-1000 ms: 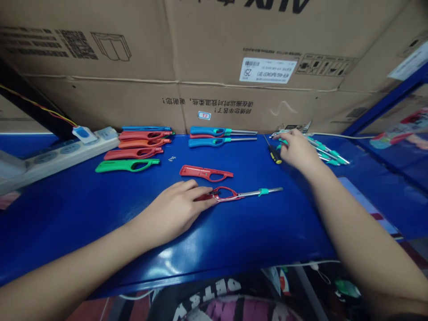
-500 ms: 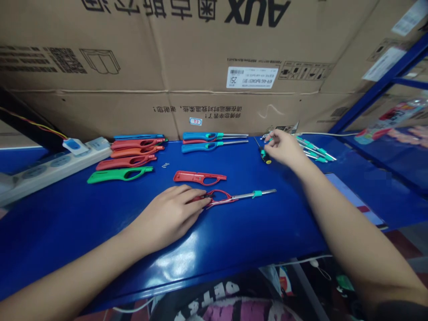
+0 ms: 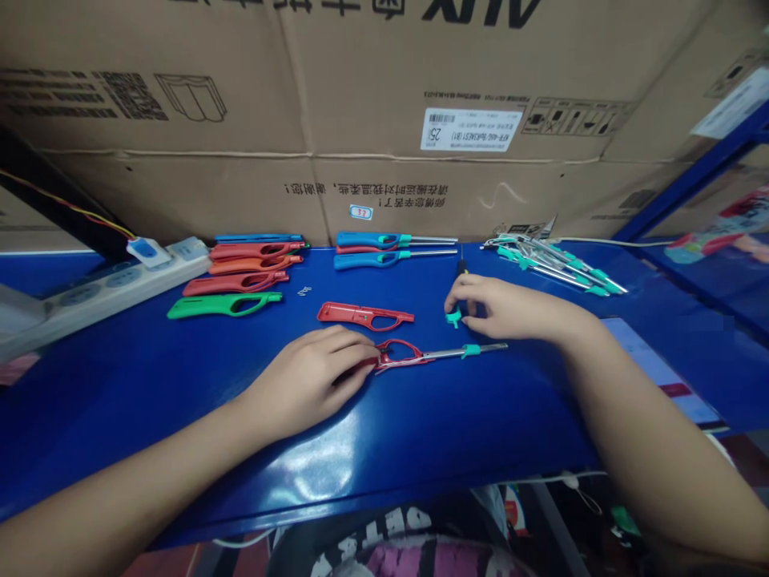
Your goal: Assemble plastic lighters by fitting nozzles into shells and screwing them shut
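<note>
My left hand (image 3: 321, 369) is closed over the handle end of an opened red lighter (image 3: 400, 353), holding it on the blue table. From the lighter a metal tube (image 3: 448, 353) with a teal collar points right. Just beyond lies a loose red handle half (image 3: 365, 315). My right hand (image 3: 505, 308) is above the table, right of that half, with a small teal plastic piece (image 3: 453, 318) pinched at its fingertips. Behind its fingers a black screwdriver (image 3: 462, 265) is partly hidden.
Handle shells, including a green one (image 3: 225, 305), are stacked at left near tiny screws (image 3: 304, 291) and a power strip (image 3: 114, 280). Blue lighters (image 3: 369, 259) lie at the back. Metal tubes with teal parts (image 3: 558, 264) are piled right, near a tablet-like panel (image 3: 654, 365). Cardboard (image 3: 240, 184) walls the back.
My right hand has come back toward me from beside the screwdriver and the tube pile, and a teal piece now shows at its fingertips. My left hand stays on the red lighter.
</note>
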`<state>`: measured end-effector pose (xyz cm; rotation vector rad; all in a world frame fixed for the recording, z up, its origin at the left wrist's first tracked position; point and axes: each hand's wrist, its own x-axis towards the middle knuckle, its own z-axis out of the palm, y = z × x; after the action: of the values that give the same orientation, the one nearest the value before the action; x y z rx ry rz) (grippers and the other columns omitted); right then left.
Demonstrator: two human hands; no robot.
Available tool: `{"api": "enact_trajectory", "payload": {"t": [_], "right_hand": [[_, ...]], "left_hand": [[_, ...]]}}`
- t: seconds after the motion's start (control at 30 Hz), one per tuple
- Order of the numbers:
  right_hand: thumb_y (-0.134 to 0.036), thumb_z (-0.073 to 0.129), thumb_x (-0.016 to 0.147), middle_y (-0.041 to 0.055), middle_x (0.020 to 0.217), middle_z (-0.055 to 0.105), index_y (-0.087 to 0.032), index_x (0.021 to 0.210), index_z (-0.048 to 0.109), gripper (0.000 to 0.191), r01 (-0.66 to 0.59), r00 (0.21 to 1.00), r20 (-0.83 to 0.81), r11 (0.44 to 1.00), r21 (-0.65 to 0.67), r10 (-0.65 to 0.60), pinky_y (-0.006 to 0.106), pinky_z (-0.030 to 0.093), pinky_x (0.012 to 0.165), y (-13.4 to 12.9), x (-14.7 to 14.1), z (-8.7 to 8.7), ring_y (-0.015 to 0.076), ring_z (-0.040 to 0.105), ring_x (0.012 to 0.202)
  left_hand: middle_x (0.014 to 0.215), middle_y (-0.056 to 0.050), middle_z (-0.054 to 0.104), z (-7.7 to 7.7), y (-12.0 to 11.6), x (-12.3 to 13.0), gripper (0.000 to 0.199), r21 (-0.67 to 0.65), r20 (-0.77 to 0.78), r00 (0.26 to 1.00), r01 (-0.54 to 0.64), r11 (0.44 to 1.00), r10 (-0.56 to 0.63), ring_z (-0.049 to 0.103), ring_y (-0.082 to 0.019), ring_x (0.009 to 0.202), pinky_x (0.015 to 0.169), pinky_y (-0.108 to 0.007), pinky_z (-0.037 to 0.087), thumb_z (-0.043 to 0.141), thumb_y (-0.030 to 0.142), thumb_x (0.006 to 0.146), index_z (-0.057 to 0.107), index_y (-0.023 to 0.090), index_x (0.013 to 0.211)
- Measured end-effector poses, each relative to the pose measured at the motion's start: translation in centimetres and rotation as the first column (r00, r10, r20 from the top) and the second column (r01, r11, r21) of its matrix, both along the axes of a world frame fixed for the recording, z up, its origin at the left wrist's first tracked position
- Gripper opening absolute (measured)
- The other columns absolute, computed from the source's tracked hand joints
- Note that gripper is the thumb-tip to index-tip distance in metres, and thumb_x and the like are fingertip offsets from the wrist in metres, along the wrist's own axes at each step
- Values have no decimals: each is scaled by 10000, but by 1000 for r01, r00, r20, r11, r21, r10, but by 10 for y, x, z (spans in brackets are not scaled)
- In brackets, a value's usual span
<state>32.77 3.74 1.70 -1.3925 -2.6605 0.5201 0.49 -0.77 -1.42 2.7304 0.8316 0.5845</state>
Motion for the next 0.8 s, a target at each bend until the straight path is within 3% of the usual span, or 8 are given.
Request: {"api": "enact_trajectory", "payload": {"t": [0.17,0.43,0.6,0.8], "right_hand": [[-195,641,864,73,1006,661,-182,946,692,98,0,1000,10,1000,14,0,256,424,620,0,-3,-3,165,598,782],[-305,573,968,52,878,707,-176,987,655,154,26,992,-122,996,87,-15,272,424,668,-7,-24,-4,162,611,733],[-265,590,964,31,831,679,-182,947,653,106,-70,962,-254,991,116,97,258,426,669,-16,-42,-10,140,581,712],[-203,604,949,34,882,645,-183,907,650,65,-232,915,-336,973,17,224,250,437,677,-23,-49,-11,138,578,767]], "left_hand": [[1122,-61,728,-1,0,1,200,-40,29,999,-39,998,40,669,-214,1043,923,-375,542,553,253,993,674,205,1144],[1166,-78,722,-5,0,0,283,-31,4,998,-66,997,66,663,-235,1080,918,-392,541,600,261,972,641,205,1246],[1153,-82,718,-5,0,1,263,-72,26,998,-61,995,63,650,-231,1082,932,-388,538,609,244,966,654,197,1221],[1102,-73,700,-5,-1,1,193,-102,13,999,-50,994,52,628,-233,1061,929,-394,527,586,232,979,678,201,1146]]}}
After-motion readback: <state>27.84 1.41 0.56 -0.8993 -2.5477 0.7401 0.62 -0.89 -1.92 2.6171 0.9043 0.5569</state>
